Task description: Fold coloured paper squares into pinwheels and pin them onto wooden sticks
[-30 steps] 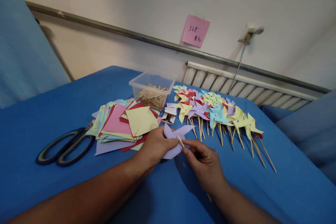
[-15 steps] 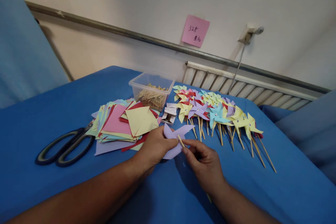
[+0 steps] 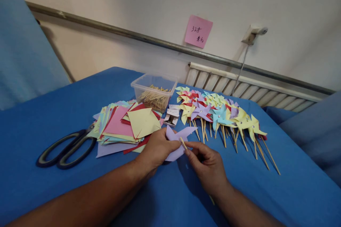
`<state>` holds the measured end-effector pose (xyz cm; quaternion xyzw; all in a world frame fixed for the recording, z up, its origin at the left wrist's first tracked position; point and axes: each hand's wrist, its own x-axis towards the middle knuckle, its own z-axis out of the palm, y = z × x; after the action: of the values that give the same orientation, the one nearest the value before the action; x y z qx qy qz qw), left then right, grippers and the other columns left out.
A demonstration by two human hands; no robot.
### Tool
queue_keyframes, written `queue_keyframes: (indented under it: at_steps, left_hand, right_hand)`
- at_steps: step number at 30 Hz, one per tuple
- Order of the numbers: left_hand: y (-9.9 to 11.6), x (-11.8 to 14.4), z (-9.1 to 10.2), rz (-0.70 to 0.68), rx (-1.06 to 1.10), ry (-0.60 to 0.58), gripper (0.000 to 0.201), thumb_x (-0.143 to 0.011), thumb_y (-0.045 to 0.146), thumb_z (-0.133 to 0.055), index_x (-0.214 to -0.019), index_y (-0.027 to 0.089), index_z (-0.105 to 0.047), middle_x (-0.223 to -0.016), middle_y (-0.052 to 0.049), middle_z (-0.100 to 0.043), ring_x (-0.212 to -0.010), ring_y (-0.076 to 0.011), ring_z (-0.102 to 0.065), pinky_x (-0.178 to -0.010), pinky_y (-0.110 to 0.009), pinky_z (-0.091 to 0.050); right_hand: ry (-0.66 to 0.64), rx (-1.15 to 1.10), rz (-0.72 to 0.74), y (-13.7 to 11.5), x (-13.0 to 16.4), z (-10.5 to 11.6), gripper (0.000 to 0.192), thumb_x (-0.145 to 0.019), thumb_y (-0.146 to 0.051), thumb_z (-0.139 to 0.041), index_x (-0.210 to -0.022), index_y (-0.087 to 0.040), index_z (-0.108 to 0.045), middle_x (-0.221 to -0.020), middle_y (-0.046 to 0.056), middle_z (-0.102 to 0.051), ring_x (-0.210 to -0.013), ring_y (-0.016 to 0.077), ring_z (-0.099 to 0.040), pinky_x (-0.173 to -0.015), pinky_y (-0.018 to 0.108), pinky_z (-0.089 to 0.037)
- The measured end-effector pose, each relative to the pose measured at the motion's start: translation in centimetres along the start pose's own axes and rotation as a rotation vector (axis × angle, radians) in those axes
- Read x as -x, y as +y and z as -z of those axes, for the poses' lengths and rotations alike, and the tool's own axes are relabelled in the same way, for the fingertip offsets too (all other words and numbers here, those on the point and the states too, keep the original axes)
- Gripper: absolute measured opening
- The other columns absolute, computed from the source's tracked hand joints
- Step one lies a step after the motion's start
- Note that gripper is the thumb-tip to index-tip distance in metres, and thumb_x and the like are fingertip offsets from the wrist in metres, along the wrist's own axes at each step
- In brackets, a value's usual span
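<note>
A purple paper pinwheel [image 3: 176, 154] is pinched in my left hand [image 3: 156, 149], its back turned toward me. My right hand [image 3: 209, 165] grips a thin wooden stick [image 3: 183, 143] between thumb and forefinger. The stick's tip lies against the middle of the pinwheel, close to my left thumb, and its lower end shows below my right palm. Whether a pin joins the two is hidden by my fingers. Just behind my hands stands a small open box [image 3: 172, 117] with dark contents.
A stack of coloured paper squares [image 3: 119, 122] lies left, beside scissors [image 3: 66, 149]. Behind it stands a clear plastic box [image 3: 154, 87] of wooden sticks. Several pinwheels on sticks [image 3: 218, 116] lie in rows at right on the blue-covered table [image 3: 255, 195]. A radiator [image 3: 250, 85] is behind.
</note>
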<state>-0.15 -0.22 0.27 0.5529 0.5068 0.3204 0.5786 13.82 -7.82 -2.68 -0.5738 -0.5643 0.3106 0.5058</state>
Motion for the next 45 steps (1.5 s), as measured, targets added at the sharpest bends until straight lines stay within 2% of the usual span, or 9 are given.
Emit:
queue_keyframes:
  at_steps: [9, 17, 22, 26, 32, 40, 45]
  left_hand:
    - [-0.2, -0.1, 0.1, -0.016, -0.026, 0.013, 0.023, -0.057, 0.023, -0.07, -0.076, 0.016, -0.06, -0.061, 0.002, -0.061, -0.054, -0.0137, -0.053, -0.049, -0.023, -0.039]
    - [0.1, 0.2, 0.0, -0.017, -0.049, 0.023, 0.021, -0.058, 0.021, -0.068, -0.077, 0.016, -0.059, -0.061, 0.003, -0.059, -0.055, -0.0133, -0.052, -0.05, -0.022, -0.038]
    - [0.1, 0.1, 0.1, -0.008, -0.034, 0.03, 0.022, -0.059, 0.022, -0.068, -0.078, 0.016, -0.059, -0.064, 0.002, -0.061, -0.057, -0.0143, -0.054, -0.051, -0.023, -0.039]
    - [0.0, 0.1, 0.0, -0.003, 0.013, 0.032, 0.02, -0.059, 0.022, -0.067, -0.075, 0.017, -0.057, -0.062, 0.003, -0.06, -0.054, -0.0131, -0.052, -0.049, -0.022, -0.037]
    - [0.2, 0.4, -0.2, -0.001, 0.126, -0.017, 0.026, -0.06, 0.025, -0.067, -0.082, 0.016, -0.055, -0.063, 0.002, -0.06, -0.055, -0.0139, -0.053, -0.051, -0.024, -0.039]
    - [0.1, 0.5, -0.1, -0.037, 0.194, -0.089, 0.021, -0.065, 0.023, -0.062, -0.084, 0.015, -0.056, -0.067, -0.001, -0.062, -0.059, -0.0161, -0.058, -0.054, -0.026, -0.04]
    - [0.0, 0.6, -0.2, -0.022, 0.209, -0.076, 0.026, -0.062, 0.02, -0.063, -0.086, 0.016, -0.055, -0.066, 0.001, -0.06, -0.057, -0.0153, -0.057, -0.054, -0.026, -0.04]
  right_hand:
    - [0.002, 0.041, 0.023, 0.4, -0.1, -0.1, 0.023, -0.083, -0.029, -0.058, -0.099, -0.021, -0.072, -0.054, -0.005, -0.046, -0.048, 0.0085, -0.037, -0.046, 0.021, -0.031]
    - [0.01, 0.063, -0.023, 0.3, 0.0, -0.1, 0.023, -0.083, -0.029, -0.058, -0.098, -0.019, -0.072, -0.055, -0.005, -0.048, -0.049, 0.0088, -0.04, -0.048, 0.021, -0.032]
    - [-0.004, -0.059, -0.08, 0.2, -0.2, 0.0, 0.027, -0.084, -0.034, -0.058, -0.103, -0.019, -0.07, -0.055, -0.005, -0.049, -0.05, 0.0092, -0.041, -0.049, 0.022, -0.033]
    - [-0.02, -0.218, -0.14, 0.2, -0.6, -0.2, 0.027, -0.081, -0.036, -0.062, -0.096, -0.016, -0.071, -0.054, -0.003, -0.053, -0.05, 0.0097, -0.044, -0.048, 0.021, -0.034]
    - [-0.053, -0.396, -0.19, 0.4, -1.1, -0.2, 0.026, -0.078, -0.037, -0.067, -0.092, -0.016, -0.073, -0.053, -0.003, -0.055, -0.051, 0.009, -0.047, -0.052, 0.022, -0.035]
    - [-0.075, -0.442, -0.209, 0.3, -0.9, -0.2, 0.024, -0.078, -0.037, -0.068, -0.093, -0.018, -0.073, -0.052, -0.004, -0.056, -0.05, 0.0076, -0.047, -0.054, 0.022, -0.035]
    - [-0.081, -0.454, -0.24, -0.2, -0.9, -0.1, 0.027, -0.076, -0.039, -0.069, -0.091, -0.017, -0.073, -0.05, -0.005, -0.055, -0.047, 0.0066, -0.044, -0.05, 0.021, -0.032]
